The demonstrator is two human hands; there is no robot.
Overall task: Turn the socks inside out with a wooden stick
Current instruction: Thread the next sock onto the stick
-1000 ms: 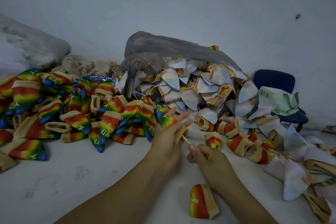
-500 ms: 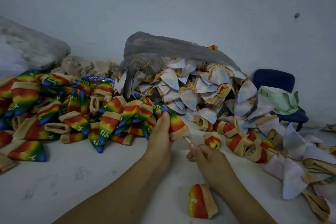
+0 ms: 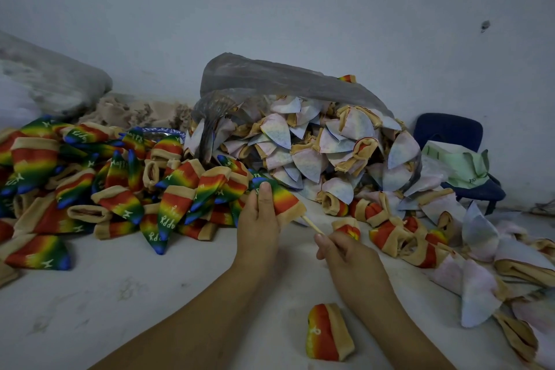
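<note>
A pale grey painted wall (image 3: 300,9) rises behind a white, scuffed surface (image 3: 150,294). Against the wall lies a large grey translucent plastic bag (image 3: 270,78). Its open mouth spills a heap of inside-out socks (image 3: 309,159), pale lilac-white with tan cuffs, forward and to the right of the bag.

Left of the bag spreads a pile of rainbow socks (image 3: 120,189), shaded red through yellow and green to blue, each with a tan cuff. White lettering on several reads "Happy"; on others only part of the word shows. Right of the bag stands a dark blue chair (image 3: 447,129) with a pale green cloth (image 3: 459,162) draped over its seat; the print on the cloth is too small to read.

In front of the bag, the left hand (image 3: 258,225) grips a rainbow-striped sock with a tan cuff (image 3: 285,198). The thumb lies along the sock's top, the fingers are hidden beneath it, and the blue toe points back toward the bag. Just right of that hand, the right hand (image 3: 345,252) pinches a thin pale wooden stick (image 3: 312,224) between thumb and curled fingers. The stick slants up into the open cuff of the held sock.

Well in front of the bag, a short rolled red-and-yellow sock (image 3: 327,332) with a tan cuff lies alone on the surface.
</note>
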